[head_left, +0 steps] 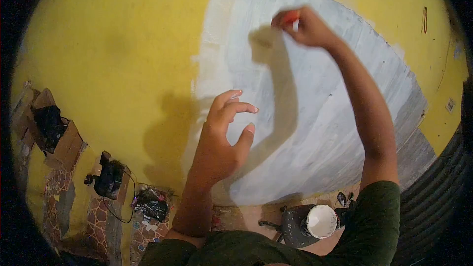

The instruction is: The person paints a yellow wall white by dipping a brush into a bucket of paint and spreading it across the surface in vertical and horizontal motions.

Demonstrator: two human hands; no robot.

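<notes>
Cardboard boxes (pixel 54 133) stand at the far left against the yellow wall (pixel 123 44), one with a dark bundle inside. Near them on the patterned floor (pixel 98 216) sits a black bag (pixel 109 177) with a thin cable trailing from it, and just beside that lies a heap of small dark clutter (pixel 150 204). Toward the middle, the left hand (pixel 221 138) is raised in front of the wall, its grip spread, fingers loosely curled and holding nothing, close to the edge where yellow meets the white-grey coated patch (pixel 320 118). Shadows of both arms fall across that patch. Higher and to the right, the right hand (pixel 308 27) presses against the coated area, its grip pinched on a small orange-red tool (pixel 287 18); what kind of tool cannot be told, as the fingers cover most of it. Below, on the floor by the wall's foot, a white bucket (pixel 321 220) rests on a dark stool (pixel 295 226), with more small dark items just to its right.
</notes>
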